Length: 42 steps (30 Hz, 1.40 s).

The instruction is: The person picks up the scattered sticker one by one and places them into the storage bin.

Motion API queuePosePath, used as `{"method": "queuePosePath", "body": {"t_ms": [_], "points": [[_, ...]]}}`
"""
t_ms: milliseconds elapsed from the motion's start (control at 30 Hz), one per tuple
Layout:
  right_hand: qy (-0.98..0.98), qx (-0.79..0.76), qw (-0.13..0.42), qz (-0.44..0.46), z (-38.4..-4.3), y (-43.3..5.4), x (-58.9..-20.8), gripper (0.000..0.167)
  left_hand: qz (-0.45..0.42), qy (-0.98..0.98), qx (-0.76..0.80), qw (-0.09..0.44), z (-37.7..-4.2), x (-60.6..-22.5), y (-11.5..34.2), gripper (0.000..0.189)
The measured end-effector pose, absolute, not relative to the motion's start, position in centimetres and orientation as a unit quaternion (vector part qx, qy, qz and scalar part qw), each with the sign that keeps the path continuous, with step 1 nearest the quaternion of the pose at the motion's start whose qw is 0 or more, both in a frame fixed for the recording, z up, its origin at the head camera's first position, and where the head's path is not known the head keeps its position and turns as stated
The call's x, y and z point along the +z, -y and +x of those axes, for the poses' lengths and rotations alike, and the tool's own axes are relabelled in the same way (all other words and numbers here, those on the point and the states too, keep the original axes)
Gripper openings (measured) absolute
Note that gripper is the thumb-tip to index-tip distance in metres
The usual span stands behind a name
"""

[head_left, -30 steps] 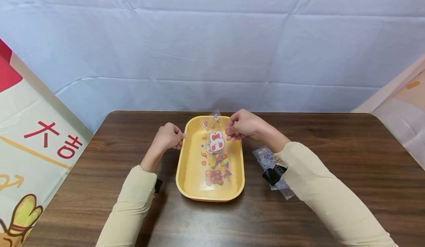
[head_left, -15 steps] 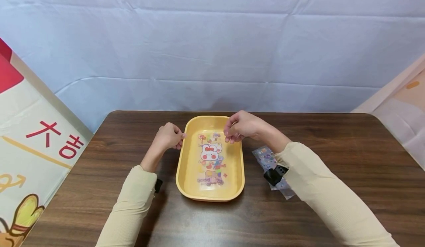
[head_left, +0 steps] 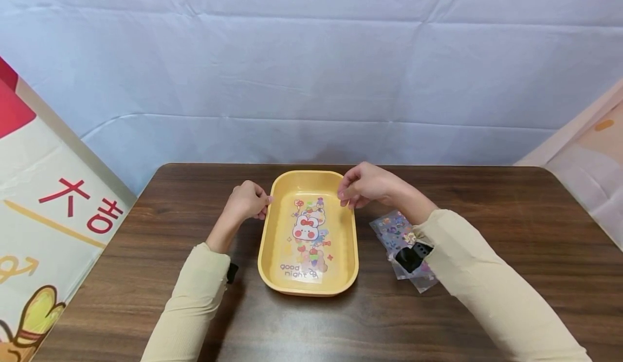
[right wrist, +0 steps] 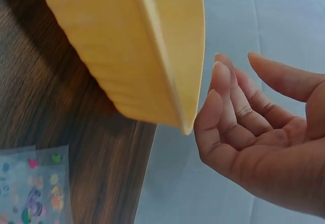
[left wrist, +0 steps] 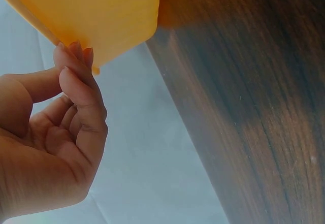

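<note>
Clear plastic film point(head_left: 306, 237), printed with a white rabbit wearing a red bow, a bear, small colourful shapes and the words "good night", lies flat on the floor of the yellow tray point(head_left: 272, 243); whether it is one layer or several I cannot tell. The tray has rounded corners and sits near the far edge of the brown wooden table point(head_left: 146, 275), its long sides running away from the person. On the tray's left side, the left hand point(head_left: 245, 199) pinches the rim between thumb and fingers. The right hand point(head_left: 368, 183) is beside the far part of the opposite rim; its fingers are loosely bent and its thumb stands apart from them, with nothing held between. In the right wrist view its fingertips are just beside the rim, and I cannot tell whether they touch it. To the right of the tray, partly under the right wrist, a few overlapping plastic sheets point(head_left: 391, 229) with colourful prints lie on the table. Both arms wear cream sleeves point(head_left: 194, 297). Behind the table hangs a creased pale cloth point(head_left: 311, 80), and at the left is a white banner point(head_left: 48, 162) with red characters.
</note>
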State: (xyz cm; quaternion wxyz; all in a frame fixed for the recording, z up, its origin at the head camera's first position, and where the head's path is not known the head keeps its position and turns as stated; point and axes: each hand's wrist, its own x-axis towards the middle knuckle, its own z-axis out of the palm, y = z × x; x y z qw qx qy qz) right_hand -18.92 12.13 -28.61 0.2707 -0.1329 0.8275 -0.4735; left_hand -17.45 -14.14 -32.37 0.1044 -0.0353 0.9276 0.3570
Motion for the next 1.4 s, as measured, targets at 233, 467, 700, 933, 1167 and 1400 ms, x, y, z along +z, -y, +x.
{"method": "queuePosePath", "body": {"t_ms": [233, 467, 700, 933, 1167, 1400], "points": [[-0.834, -0.47, 0.268, -0.11, -19.0, -13.7, -29.1, 0.009, -0.038, -0.926, 0.36, 0.106, -17.4, -32.4, 14.1, 0.031], [-0.842, -0.46, 0.267, -0.091, -19.0, -15.9, -29.4, 0.013, -0.04, -0.925, 0.361, 0.109, -17.4, -32.3, 14.1, 0.032], [-0.849, -0.456, 0.26, -0.064, -19.0, -17.9, -29.9, 0.015, -0.035, -0.926, 0.36, 0.108, -17.4, -32.4, 14.2, 0.033], [-0.838, -0.472, 0.267, -0.058, -18.7, -20.0, -30.5, 0.013, -0.034, -0.926, 0.36, 0.107, -17.3, -32.3, 14.1, 0.033], [-0.85, -0.452, 0.264, -0.054, -18.5, -22.2, -31.3, 0.015, -0.034, -0.925, 0.362, 0.108, -17.3, -32.3, 14.1, 0.033], [-0.861, -0.437, 0.257, -0.029, -18.4, -24.2, -32.0, 0.017, -0.03, -0.926, 0.361, 0.109, -17.3, -32.3, 14.1, 0.033]]}}
